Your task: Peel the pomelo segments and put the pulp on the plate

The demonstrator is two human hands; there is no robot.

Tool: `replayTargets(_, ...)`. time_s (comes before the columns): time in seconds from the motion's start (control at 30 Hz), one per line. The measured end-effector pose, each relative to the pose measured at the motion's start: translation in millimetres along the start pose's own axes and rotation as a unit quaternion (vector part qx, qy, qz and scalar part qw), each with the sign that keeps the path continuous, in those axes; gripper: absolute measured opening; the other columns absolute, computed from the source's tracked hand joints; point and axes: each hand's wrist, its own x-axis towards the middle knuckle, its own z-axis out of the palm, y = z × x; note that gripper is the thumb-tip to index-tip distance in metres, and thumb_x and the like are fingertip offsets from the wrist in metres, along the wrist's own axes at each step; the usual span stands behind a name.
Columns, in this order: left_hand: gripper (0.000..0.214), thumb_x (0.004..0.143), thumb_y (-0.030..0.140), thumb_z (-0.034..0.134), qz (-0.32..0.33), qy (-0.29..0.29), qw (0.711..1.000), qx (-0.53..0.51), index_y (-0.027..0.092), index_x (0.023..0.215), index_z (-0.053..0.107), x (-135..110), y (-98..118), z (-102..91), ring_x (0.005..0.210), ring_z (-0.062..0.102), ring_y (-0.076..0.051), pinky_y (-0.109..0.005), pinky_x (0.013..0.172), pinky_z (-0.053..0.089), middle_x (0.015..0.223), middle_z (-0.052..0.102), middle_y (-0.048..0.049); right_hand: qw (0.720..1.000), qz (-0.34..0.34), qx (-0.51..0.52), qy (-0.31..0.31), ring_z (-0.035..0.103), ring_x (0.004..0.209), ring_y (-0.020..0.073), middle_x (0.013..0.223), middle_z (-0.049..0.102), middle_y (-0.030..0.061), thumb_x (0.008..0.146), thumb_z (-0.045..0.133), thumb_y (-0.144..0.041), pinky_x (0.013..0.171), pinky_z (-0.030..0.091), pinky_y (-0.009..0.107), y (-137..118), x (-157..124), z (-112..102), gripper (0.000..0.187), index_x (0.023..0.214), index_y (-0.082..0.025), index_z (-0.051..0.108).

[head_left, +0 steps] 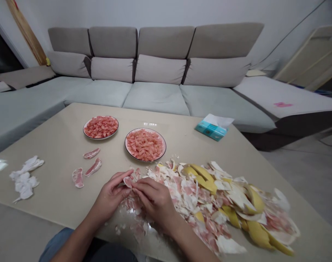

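Note:
My left hand [115,192] is closed around a pomelo segment [128,181], pale membrane on pink flesh, held over the table's near side. The fingertips of my right hand [152,196] pinch that segment's right edge. Scraps of membrane lie under both hands. Beyond them stands a plate [164,149] heaped with pink pomelo flesh [145,144]. A second plate [116,133] of the same flesh [101,126] sits farther left. Three whole segments [93,167] rest on the table to the left of my hands.
A wide pile of yellow peel [201,178] and white membrane [188,194] covers the table's right front. A blue tissue pack [211,128] stands at the back right. Crumpled tissues [25,182] lie on the left. The table [179,127] faces a grey sofa [155,96].

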Motion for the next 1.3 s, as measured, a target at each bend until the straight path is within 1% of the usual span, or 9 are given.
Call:
replayTargets(0.13,0.043,0.083,0.023,0.065,0.009,0.005,1.000,0.012,0.027,0.125,0.062,0.9,-0.9,1.9,0.118,0.056,-0.024,-0.034,0.100,0.048,0.120,0.058,-0.0074,0.999,-0.010,-0.032,-0.005,0.067,0.079,0.0160,0.090,0.071,0.0080,0.092,0.052,-0.014,0.069,0.054,0.025,-2.9,0.1,1.4,0.022,0.107,-0.018,0.068)
replayTargets(0.27,0.041,0.083,0.021,0.064,0.011,0.002,1.000,0.017,0.027,0.124,0.063,-0.9,-1.0,4.3,0.119,0.055,-0.023,-0.033,0.100,0.047,0.121,0.057,-0.0076,0.998,-0.009,-0.068,0.015,0.065,0.069,0.0166,0.079,0.069,0.0076,0.087,0.053,-0.011,0.062,0.052,0.025,-5.8,-2.4,6.9,0.017,0.094,-0.016,0.067)
replayTargets(0.43,0.048,0.084,0.025,0.064,-0.009,-0.040,0.999,-0.032,0.027,0.132,0.055,-4.3,3.0,7.8,0.123,0.053,-0.023,-0.033,0.103,0.045,0.131,0.053,-0.0082,0.998,0.023,-0.056,0.035,0.059,0.061,0.0146,0.070,0.063,0.0046,0.083,0.053,-0.010,0.055,0.045,0.023,-7.8,-4.3,10.6,0.013,0.079,-0.017,0.064)
replayTargets(0.5,0.048,0.084,0.026,0.064,-0.017,-0.038,0.999,-0.028,0.024,0.132,0.055,-4.9,3.8,9.7,0.122,0.054,-0.024,-0.033,0.102,0.046,0.132,0.053,-0.0095,0.998,0.024,-0.052,0.036,0.055,0.056,0.0136,0.065,0.059,0.0029,0.082,0.052,-0.010,0.051,0.040,0.023,-8.9,-4.2,11.5,0.015,0.071,-0.017,0.060)
replayTargets(0.63,0.037,0.085,0.025,0.062,-0.006,-0.003,0.998,0.056,0.020,0.121,0.063,-4.7,1.3,12.2,0.115,0.059,-0.024,-0.033,0.097,0.050,0.125,0.059,-0.0108,0.996,0.033,-0.057,0.060,0.045,0.050,0.0116,0.058,0.049,-0.0010,0.078,0.051,-0.008,0.047,0.033,0.023,-11.4,-4.2,15.2,0.019,0.063,-0.019,0.051)
replayTargets(0.8,0.032,0.082,0.021,0.062,0.043,0.005,0.987,0.153,0.019,0.113,0.066,-5.5,-2.0,9.5,0.108,0.062,-0.024,-0.033,0.094,0.051,0.117,0.065,-0.0107,0.994,0.071,-0.023,0.083,0.044,0.049,0.0103,0.057,0.047,-0.0032,0.074,0.053,-0.008,0.047,0.031,0.021,-15.3,-5.6,19.8,0.018,0.061,-0.020,0.048)
replayTargets(0.87,0.031,0.080,0.021,0.062,0.051,0.008,0.984,0.169,0.019,0.111,0.067,-6.5,-1.4,6.8,0.108,0.062,-0.024,-0.033,0.093,0.051,0.115,0.067,-0.0102,0.990,0.110,-0.006,0.090,0.043,0.048,0.0095,0.056,0.046,-0.0041,0.073,0.054,-0.008,0.047,0.032,0.021,-15.4,-5.3,19.1,0.017,0.060,-0.019,0.049)
replayTargets(1.07,0.033,0.081,0.022,0.061,0.007,0.024,0.996,0.087,0.020,0.114,0.065,-8.0,7.0,1.5,0.107,0.063,-0.023,-0.032,0.092,0.052,0.117,0.066,-0.0091,0.960,0.254,0.100,0.069,0.046,0.048,0.0098,0.057,0.053,-0.0034,0.069,0.056,-0.014,0.046,0.037,0.020,-10.4,3.1,9.0,0.008,0.063,-0.018,0.057)
replayTargets(1.3,0.034,0.080,0.029,0.063,-0.023,0.065,0.997,0.028,0.016,0.112,0.065,-6.1,12.1,6.3,0.099,0.066,-0.024,-0.033,0.086,0.054,0.109,0.069,-0.0104,0.879,0.378,0.287,0.049,0.038,0.042,0.0071,0.051,0.047,-0.0070,0.070,0.057,-0.018,0.039,0.029,0.017,-5.0,1.7,14.9,0.002,0.069,-0.018,0.057)
